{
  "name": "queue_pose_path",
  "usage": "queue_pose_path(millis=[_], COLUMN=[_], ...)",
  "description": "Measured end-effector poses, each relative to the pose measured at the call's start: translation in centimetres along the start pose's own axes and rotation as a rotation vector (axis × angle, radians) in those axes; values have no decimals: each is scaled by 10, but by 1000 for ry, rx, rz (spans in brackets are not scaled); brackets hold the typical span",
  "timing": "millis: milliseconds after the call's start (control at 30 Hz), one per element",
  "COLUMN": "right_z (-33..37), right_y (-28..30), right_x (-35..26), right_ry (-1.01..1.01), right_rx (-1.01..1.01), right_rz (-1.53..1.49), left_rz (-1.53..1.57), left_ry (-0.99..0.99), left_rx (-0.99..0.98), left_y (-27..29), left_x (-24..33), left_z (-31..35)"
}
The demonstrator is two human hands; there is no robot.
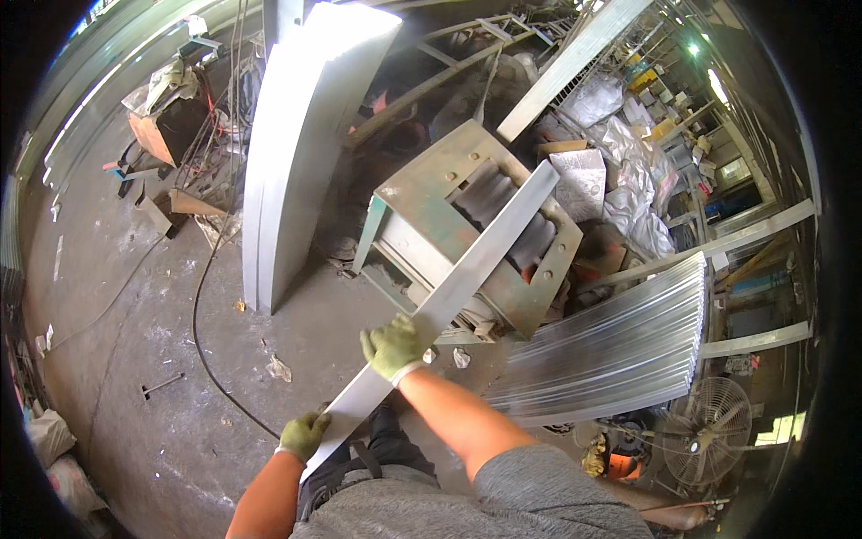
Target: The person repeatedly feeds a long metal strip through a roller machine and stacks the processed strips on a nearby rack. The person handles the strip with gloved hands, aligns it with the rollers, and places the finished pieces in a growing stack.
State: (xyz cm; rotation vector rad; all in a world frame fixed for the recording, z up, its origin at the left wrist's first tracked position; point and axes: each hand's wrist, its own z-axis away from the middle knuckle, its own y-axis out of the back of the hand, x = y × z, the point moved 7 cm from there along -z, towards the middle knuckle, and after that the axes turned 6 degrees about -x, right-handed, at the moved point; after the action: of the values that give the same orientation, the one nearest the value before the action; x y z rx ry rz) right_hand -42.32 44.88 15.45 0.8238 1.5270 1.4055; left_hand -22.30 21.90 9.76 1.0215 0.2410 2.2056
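Observation:
A long, flat grey metal strip (492, 235) runs slantwise from beside my waist up to a worn green and grey machine (428, 191). Its far end lies across the machine's frame, in front of dark ridged rollers (485, 199). My left hand (304, 435), in a green glove, grips the strip's left edge close to my body. Farther up, my right hand (393, 349), gloved alike, is closed over the strip just short of the machine. Where the fingers pass under the metal, they are hidden.
A tall pale metal panel (292, 153) stands left of the machine. Stacked ribbed metal sheets (620, 346) lie to the right, with a round fan (709, 431) nearby. A dark cable (197, 314) crosses the floor. Scrap and silvery sheeting (633, 180) pile up behind.

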Motion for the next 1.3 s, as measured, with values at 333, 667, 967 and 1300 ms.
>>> queue_pose_path(millis=[333, 667, 967, 1300], right_z=[36, 97, 61, -37], right_y=[-15, -45, -50, 59], right_x=[-68, -182, -156, 90], right_ry=[34, 99, 214, 142], right_rx=[18, -109, -196, -3], right_rz=[0, -209, -222, 56], left_rz=[16, 88, 144, -72], left_ry=[32, 116, 203, -61], left_rx=[34, 32, 26, 36], left_y=[5, 13, 32, 11], left_x=[-67, -185, -163, 94], left_z=[56, 142, 101, -37])
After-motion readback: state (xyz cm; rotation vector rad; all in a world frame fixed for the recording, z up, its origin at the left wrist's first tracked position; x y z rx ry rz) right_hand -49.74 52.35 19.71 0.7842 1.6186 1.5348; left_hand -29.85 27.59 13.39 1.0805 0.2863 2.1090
